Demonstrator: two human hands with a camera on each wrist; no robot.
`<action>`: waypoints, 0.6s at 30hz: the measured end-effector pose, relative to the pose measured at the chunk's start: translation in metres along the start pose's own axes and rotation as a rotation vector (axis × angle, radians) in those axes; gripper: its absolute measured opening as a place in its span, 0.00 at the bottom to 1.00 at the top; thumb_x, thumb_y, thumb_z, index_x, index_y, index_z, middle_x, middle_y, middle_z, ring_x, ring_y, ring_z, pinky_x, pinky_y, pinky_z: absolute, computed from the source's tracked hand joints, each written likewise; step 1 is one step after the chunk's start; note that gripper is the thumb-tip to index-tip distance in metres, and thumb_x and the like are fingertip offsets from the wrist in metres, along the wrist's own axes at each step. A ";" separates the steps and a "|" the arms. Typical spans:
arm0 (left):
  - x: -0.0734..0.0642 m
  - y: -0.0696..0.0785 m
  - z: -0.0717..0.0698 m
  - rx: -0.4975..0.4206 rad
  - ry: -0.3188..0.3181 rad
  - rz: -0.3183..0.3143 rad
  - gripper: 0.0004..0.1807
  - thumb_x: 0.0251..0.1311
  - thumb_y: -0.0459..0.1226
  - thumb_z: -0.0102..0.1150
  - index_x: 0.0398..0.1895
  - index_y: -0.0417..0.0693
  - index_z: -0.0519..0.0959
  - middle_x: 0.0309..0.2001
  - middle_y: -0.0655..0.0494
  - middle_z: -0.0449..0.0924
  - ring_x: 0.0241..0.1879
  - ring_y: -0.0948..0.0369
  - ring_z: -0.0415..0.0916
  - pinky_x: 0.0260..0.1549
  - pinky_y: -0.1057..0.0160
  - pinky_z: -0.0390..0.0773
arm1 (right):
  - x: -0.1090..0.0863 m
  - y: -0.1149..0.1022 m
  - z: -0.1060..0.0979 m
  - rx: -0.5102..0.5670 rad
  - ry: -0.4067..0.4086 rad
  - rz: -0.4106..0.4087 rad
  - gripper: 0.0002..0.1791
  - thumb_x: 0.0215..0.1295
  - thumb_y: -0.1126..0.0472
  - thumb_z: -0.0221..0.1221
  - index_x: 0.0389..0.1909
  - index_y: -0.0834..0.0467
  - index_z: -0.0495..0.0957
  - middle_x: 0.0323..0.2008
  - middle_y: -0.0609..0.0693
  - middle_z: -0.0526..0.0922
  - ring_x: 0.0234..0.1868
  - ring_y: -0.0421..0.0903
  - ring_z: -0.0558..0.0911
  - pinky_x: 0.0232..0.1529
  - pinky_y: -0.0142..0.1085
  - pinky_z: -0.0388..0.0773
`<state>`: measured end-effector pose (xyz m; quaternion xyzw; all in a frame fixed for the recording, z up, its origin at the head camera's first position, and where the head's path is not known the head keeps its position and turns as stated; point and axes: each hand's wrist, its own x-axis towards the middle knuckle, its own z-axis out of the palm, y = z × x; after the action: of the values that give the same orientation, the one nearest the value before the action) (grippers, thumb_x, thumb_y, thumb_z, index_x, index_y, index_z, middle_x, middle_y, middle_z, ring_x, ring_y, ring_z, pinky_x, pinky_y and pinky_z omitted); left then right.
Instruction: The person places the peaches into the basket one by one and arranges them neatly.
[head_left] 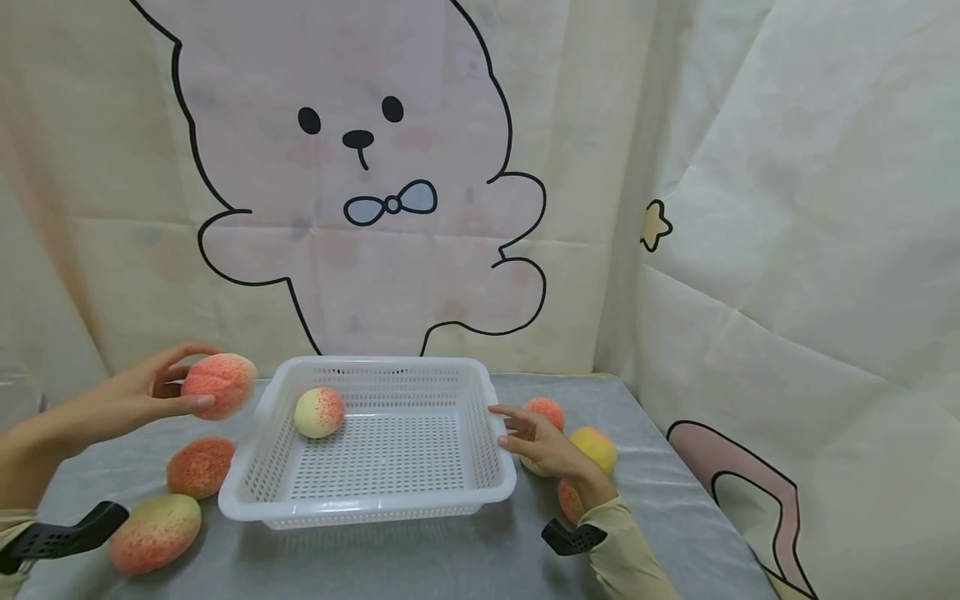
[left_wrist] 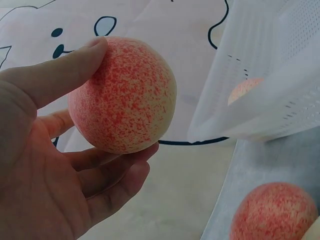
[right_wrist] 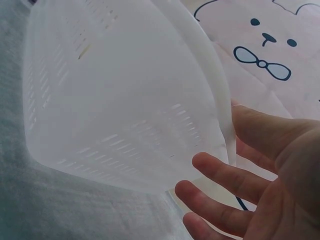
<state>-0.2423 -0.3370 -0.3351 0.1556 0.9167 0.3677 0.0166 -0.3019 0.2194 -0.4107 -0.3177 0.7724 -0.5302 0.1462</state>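
Observation:
My left hand [head_left: 161,387] grips a pink-red peach [head_left: 222,385] above the table, just left of a white plastic basket [head_left: 375,510]. In the left wrist view, the thumb lies on one side of this peach [left_wrist: 125,95] and the fingers curl under the other. A cream and pink peach [head_left: 318,412] rests inside the basket at its back left. My right hand [head_left: 547,446] holds the basket's right rim, thumb and index finger at the edge. Its other fingers [right_wrist: 215,205] are spread beside the outer wall in the right wrist view.
Left of the basket lie a darker red peach [head_left: 200,467] and a larger yellow-red fruit [head_left: 156,533]. Several fruits, including a yellow one [head_left: 594,450], lie right of it, partly behind my right hand. A grey cloth [head_left: 360,567] covers the table; a printed curtain [head_left: 570,167] hangs behind.

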 end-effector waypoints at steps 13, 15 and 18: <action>0.021 0.023 0.010 -0.019 -0.038 0.059 0.35 0.70 0.43 0.58 0.74 0.46 0.55 0.63 0.32 0.73 0.54 0.45 0.79 0.43 0.41 0.82 | 0.001 -0.001 -0.001 -0.031 0.015 0.019 0.33 0.73 0.60 0.59 0.75 0.66 0.61 0.65 0.69 0.75 0.63 0.63 0.79 0.56 0.31 0.80; 0.023 0.025 0.012 -0.022 -0.042 0.059 0.35 0.70 0.43 0.58 0.74 0.46 0.55 0.63 0.33 0.73 0.54 0.46 0.79 0.43 0.42 0.82 | 0.000 -0.002 0.000 -0.025 0.015 0.026 0.33 0.73 0.60 0.59 0.75 0.66 0.61 0.65 0.70 0.75 0.63 0.63 0.78 0.56 0.31 0.80; 0.027 0.028 0.014 -0.025 -0.050 0.062 0.36 0.70 0.44 0.58 0.74 0.46 0.54 0.63 0.32 0.73 0.54 0.46 0.79 0.43 0.40 0.82 | 0.000 -0.002 0.001 -0.014 0.014 0.030 0.33 0.73 0.60 0.59 0.75 0.66 0.61 0.66 0.70 0.74 0.64 0.64 0.77 0.56 0.31 0.80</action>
<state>-0.2578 -0.3003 -0.3243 0.1927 0.9061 0.3755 0.0301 -0.3010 0.2180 -0.4092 -0.3037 0.7817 -0.5246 0.1465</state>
